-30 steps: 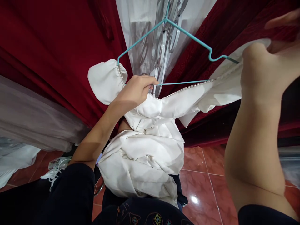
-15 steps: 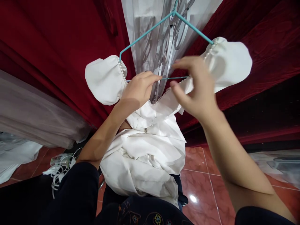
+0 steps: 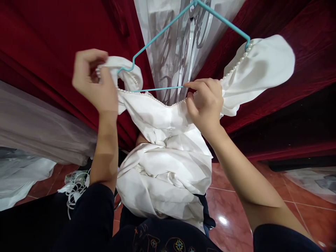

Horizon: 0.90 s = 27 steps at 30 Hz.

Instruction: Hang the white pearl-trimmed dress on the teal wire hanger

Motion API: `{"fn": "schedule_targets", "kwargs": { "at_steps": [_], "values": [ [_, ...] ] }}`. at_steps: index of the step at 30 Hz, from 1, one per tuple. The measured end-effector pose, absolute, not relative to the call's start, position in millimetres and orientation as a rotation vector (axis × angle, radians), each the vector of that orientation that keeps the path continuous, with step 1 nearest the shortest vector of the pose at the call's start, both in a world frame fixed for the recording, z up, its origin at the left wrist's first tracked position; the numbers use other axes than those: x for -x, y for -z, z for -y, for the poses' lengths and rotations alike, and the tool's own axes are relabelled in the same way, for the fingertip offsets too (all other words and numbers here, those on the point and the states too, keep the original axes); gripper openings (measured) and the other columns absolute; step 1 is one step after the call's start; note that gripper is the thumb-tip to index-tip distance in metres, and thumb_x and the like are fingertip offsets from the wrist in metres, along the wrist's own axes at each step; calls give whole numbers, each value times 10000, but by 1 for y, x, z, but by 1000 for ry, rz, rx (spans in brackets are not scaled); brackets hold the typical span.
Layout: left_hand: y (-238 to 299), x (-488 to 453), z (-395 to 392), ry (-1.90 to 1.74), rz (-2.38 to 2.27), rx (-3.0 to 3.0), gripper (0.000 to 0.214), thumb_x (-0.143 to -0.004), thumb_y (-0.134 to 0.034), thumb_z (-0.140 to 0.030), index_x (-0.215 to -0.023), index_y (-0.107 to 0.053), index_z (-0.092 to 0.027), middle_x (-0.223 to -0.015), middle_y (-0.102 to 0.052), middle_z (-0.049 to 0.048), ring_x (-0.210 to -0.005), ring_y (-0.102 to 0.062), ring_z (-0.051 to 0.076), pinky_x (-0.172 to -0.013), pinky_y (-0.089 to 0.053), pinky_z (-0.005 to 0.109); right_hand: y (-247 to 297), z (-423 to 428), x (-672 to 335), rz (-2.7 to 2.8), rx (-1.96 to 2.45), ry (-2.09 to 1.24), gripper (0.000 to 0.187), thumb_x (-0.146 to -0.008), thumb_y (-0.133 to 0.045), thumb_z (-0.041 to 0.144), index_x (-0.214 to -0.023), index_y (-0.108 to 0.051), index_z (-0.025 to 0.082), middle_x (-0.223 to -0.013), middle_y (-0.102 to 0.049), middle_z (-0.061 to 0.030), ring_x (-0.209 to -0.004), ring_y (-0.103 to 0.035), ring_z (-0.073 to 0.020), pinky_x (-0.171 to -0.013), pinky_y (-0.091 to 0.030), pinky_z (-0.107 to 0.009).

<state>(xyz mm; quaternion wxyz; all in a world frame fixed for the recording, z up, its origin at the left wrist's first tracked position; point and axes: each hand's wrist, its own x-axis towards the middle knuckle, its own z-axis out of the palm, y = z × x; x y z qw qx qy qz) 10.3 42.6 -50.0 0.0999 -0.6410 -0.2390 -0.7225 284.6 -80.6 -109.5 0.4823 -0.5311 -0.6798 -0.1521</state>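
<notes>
A white dress (image 3: 168, 175) with pearl trim along its neckline lies bunched over my lap, its upper part raised on a turquoise hanger (image 3: 160, 34). My left hand (image 3: 93, 82), somewhat blurred, is closed on the pearl-edged left sleeve and draws it outward past the hanger's end. At the other side of the neckline, my right hand (image 3: 206, 105) is closed on the dress edge, its fingertips by the hanger's thin lower bar. The right puff sleeve (image 3: 265, 66) hangs from the hanger's right end. What exactly lies between the right fingers is partly hidden.
Dark red curtains (image 3: 65, 35) hang on both sides of a grey-white ornate panel (image 3: 183, 52). White cables (image 3: 75, 192) lie at the lower left, near pale sheer fabric (image 3: 39, 119). Red tiles (image 3: 228, 210) cover the floor.
My left hand has moved from the neckline out to the left sleeve, pulling it. My right hand has come in and closed on the neckline. The hanger's right end has shifted slightly right.
</notes>
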Motion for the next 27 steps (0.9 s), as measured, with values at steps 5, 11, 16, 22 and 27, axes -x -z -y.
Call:
{"fn": "schedule_targets", "kwargs": {
  "at_steps": [5,11,16,22,27],
  "values": [
    [56,49,-60,1880,1161,2111,228,-938,-766,-441,-969,-678,-233,-896,-721,-69,-835,-678,141,-792,-614,391,101,91,-283,1672,1320,313,310,-964,-499,171,-1186,-682,287,-1126,-689,-83,-1115,-648,-281,-1000,-517,-507],
    [79,29,-7,934,1306,3187,110,-788,-705,-288,-809,-796,-230,-809,-779,30,-719,-709,216,-649,-565,358,106,86,-277,1651,1259,290,332,-940,-503,169,-1185,-692,288,-1137,-710,-70,-1101,-659,-274,-1002,-506,-504],
    [79,-35,33,1209,588,3062,291,-951,-520,-99,-944,-770,-248,-1069,-784,28,-1037,-743,211,-925,-597,374,107,84,-279,1673,1222,290,330,-939,-511,178,-1190,-700,279,-1121,-711,-71,-1075,-658,-264,-996,-491,-494],
    [63,-58,18,1254,972,2789,262,-983,-572,-144,-1151,-753,-235,-1176,-760,49,-1109,-717,251,-990,-565,404,100,95,-288,1747,1129,321,329,-978,-554,206,-1265,-692,288,-1176,-715,-64,-1103,-664,-264,-992,-488,-486],
    [71,-58,14,1260,914,2753,204,-988,-586,-178,-1076,-769,-194,-1005,-778,36,-927,-706,223,-895,-515,351,75,92,-316,1483,1212,656,414,-907,-717,289,-1316,-662,259,-1221,-635,-118,-1187,-605,-327,-1064,-448,-585]
  ]
}}
